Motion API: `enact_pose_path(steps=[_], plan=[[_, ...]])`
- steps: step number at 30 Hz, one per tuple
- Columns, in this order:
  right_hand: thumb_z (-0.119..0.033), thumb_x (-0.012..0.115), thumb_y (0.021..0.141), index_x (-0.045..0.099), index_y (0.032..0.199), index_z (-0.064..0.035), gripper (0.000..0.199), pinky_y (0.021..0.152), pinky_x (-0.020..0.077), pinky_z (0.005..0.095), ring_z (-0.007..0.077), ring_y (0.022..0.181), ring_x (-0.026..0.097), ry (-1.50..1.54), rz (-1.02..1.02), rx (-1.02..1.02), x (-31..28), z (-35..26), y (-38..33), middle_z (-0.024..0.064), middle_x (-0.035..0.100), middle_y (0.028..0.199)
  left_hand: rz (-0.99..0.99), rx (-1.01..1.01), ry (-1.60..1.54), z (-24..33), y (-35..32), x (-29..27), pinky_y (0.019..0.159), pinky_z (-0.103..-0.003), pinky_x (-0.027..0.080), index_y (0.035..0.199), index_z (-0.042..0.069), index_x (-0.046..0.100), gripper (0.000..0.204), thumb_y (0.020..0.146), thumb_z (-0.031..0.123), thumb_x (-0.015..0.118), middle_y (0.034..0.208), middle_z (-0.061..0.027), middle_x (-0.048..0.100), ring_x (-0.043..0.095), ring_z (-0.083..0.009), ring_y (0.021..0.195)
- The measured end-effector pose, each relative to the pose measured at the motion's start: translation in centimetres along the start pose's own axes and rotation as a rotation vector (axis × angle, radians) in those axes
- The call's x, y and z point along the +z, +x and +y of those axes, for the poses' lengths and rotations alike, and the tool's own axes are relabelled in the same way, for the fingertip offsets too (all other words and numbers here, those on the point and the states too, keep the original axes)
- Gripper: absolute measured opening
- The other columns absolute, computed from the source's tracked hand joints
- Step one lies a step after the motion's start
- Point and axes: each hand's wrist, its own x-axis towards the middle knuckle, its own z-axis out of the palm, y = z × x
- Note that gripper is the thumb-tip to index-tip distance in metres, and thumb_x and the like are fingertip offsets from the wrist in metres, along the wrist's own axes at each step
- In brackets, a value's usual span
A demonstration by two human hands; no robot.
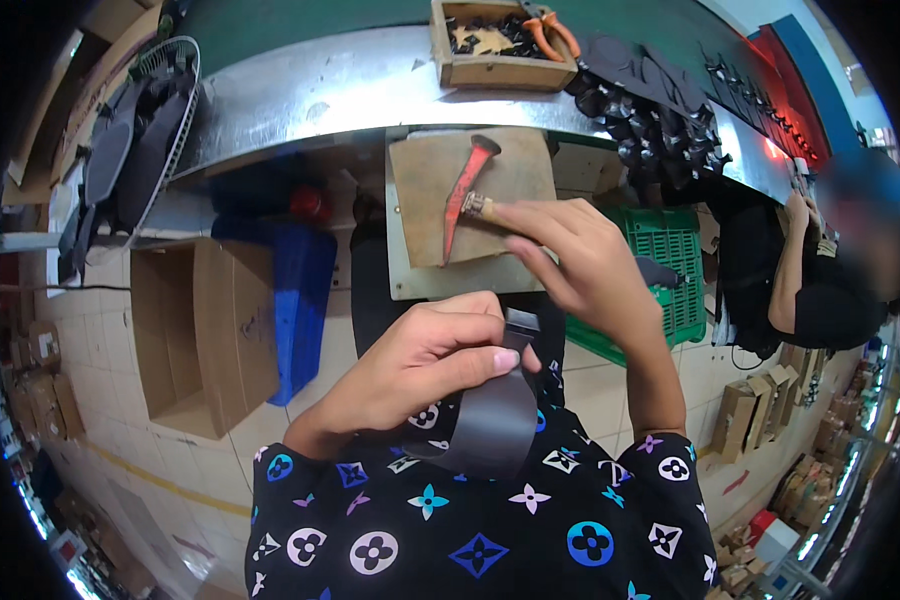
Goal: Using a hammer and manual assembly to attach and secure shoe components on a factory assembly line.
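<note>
My left hand (445,350), in front of my body, is closed on a dark grey strap (490,420). Its broad, smooth part curves down towards my lap, and a narrow end sticks up past my thumb and fingers. My right hand (590,255) reaches over the handle of a hammer (460,195) with a worn red head. Its fingers are stretched along the handle and the thumb stands apart; most of the handle is hidden beneath them. The hammer head is over a brown board (420,170), which rests on a pale slab (400,270).
Beyond the board runs a metal bench edge (300,100) bearing a wooden box (500,75) with orange-handled pliers (550,35). Dark straps (650,110) lie right of it. Cardboard box (235,340) and blue bin (300,310) stand left; green crate (685,290) and a co-worker (840,290) are right.
</note>
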Motion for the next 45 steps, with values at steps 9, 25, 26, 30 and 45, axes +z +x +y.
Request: enact_pose_path(steps=[9, 25, 26, 30, 45], plan=[[-0.020, 0.075, 0.084, 0.068, 0.096, 0.0056, 0.030, 0.059, 0.0508, 0.0331, 0.0285, 0.072, 0.063, 0.794, -0.251, -0.360, -3.8, -2.5, -0.8, 0.0159, 0.064, 0.090, -0.457, 0.008, -0.185, -1.7, 0.6, 0.5, 0.059, -0.025, 0.045, 0.101, 0.002, 0.074, 0.025, 0.099, 0.022, 0.060, 0.077, -0.0046, 0.068, 0.057, -0.0077, 0.066], [-0.026, 0.075, 0.087, 0.066, 0.095, 0.0059, 0.034, 0.057, 0.0539, 0.0343, 0.0289, 0.069, 0.064, 0.702, -0.222, -0.569, -2.9, -2.3, -0.5, 0.0163, 0.065, 0.087, -0.501, 0.126, 0.160, 0.6, 0.4, -0.8, 0.062, -0.032, 0.050, 0.098, -0.004, 0.072, 0.016, 0.087, 0.008, 0.069, 0.086, -0.0177, 0.070, 0.068, -0.0246, 0.072], [-0.028, 0.077, 0.086, 0.066, 0.102, 0.0051, 0.039, 0.063, 0.0557, 0.0362, 0.0313, 0.076, 0.067, 0.655, -0.242, -0.486, -3.3, -1.0, -0.8, 0.0165, 0.067, 0.095, -0.466, 0.159, 0.205, 0.4, 1.6, -1.4, 0.063, -0.031, 0.049, 0.097, -0.004, 0.072, 0.016, 0.088, 0.008, 0.067, 0.086, -0.0172, 0.071, 0.067, -0.0235, 0.072], [-0.031, 0.075, 0.082, 0.062, 0.117, -0.0029, 0.047, 0.082, 0.0539, 0.0403, 0.0341, 0.098, 0.065, -0.091, 0.011, 0.016, -2.7, 5.2, -1.7, 0.0148, 0.066, 0.108, 0.807, 0.220, 0.404, 2.3, 0.5, -4.1, 0.072, -0.025, 0.046, 0.094, -0.001, 0.070, 0.017, 0.093, 0.011, 0.059, 0.086, -0.0024, 0.066, 0.057, -0.0105, 0.075], [-0.004, 0.066, 0.083, 0.058, 0.101, -0.0028, 0.020, 0.074, 0.0535, 0.0416, 0.0366, 0.091, 0.064, -0.668, 0.715, 0.086, -12.9, 18.7, 4.1, 0.0149, 0.060, 0.097, 2.016, -0.368, 1.485, 5.1, -12.1, -36.1, 0.109, -0.060, 0.031, 0.138, -0.005, 0.048, 0.084, 0.088, 0.062, 0.060, 0.134, -0.0253, 0.057, 0.052, -0.0473, 0.123]])
